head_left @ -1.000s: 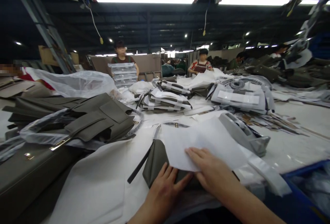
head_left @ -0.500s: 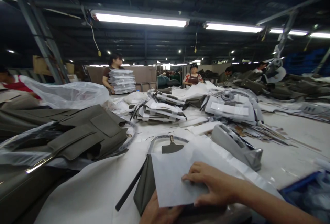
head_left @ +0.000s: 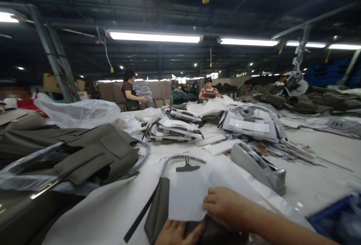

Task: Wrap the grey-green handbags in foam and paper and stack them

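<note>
A dark olive handbag (head_left: 157,210) lies in front of me, with a plastic-wrapped handle (head_left: 169,161) and a strap (head_left: 142,211) hanging off its left side. Over its front is a white paper sheet (head_left: 186,200). My left hand (head_left: 179,233) rests at the sheet's lower edge, fingers flat and thumb spread to the right. Curled fingers of my right hand (head_left: 225,205) grip the sheet's right edge. Part of the bag is hidden under the sheet and hands.
To the left lie more olive bags (head_left: 98,154) and clear plastic (head_left: 79,109). A grey tape dispenser (head_left: 256,166) stands to the right, near a blue crate (head_left: 332,207). Wrapped bags (head_left: 172,128) are piled farther back. Two people (head_left: 131,90) stand beyond the table; others are farther off.
The sheet has come down flatter over the bag. My right hand has closed at its right edge, and my left hand has come out from beneath it. A far person carrying a stack has turned.
</note>
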`<action>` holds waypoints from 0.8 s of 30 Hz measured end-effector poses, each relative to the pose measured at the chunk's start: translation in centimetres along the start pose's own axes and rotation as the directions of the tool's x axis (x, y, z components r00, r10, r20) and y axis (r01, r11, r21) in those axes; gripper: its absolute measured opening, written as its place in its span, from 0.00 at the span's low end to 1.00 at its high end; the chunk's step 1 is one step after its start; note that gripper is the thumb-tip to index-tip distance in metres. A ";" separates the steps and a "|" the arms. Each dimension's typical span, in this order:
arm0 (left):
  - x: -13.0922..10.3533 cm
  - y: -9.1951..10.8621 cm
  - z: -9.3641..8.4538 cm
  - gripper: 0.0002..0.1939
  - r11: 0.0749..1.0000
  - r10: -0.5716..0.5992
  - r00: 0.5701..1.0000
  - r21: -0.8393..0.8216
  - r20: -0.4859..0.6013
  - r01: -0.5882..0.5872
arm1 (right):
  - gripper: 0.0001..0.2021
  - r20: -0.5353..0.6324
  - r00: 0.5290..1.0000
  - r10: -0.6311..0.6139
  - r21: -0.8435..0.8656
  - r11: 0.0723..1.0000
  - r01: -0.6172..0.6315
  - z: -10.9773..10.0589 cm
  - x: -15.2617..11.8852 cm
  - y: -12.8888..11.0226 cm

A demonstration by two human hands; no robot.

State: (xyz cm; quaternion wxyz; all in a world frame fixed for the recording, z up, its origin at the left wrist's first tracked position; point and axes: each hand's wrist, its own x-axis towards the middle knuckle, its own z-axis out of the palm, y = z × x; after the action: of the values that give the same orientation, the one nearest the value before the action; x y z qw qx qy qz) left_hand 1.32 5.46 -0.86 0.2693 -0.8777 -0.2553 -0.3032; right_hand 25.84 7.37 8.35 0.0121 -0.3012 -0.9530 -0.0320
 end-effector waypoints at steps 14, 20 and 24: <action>0.6 0.9 -3.2 0.33 0.982 -0.094 0.934 -0.121 0.345 0.144 | 0.23 -0.027 0.974 0.225 0.557 0.812 -0.172 -0.8 0.3 -1.5; 0.9 1.1 -3.4 0.27 0.965 -0.112 0.947 -0.193 0.300 0.175 | 0.23 -0.018 0.991 0.136 0.540 0.835 -0.104 0.5 1.0 -3.9; 0.0 1.5 -2.7 0.19 0.966 -0.158 0.955 -0.160 0.252 0.202 | 0.24 0.065 0.998 0.009 0.583 0.812 -0.045 0.1 1.9 -4.3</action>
State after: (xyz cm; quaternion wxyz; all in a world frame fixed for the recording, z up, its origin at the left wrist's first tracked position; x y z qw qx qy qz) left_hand 1.19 2.72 0.47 0.1259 -0.9016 -0.3359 -0.2416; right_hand 21.81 4.99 8.13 0.0762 -0.2971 -0.9125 0.2708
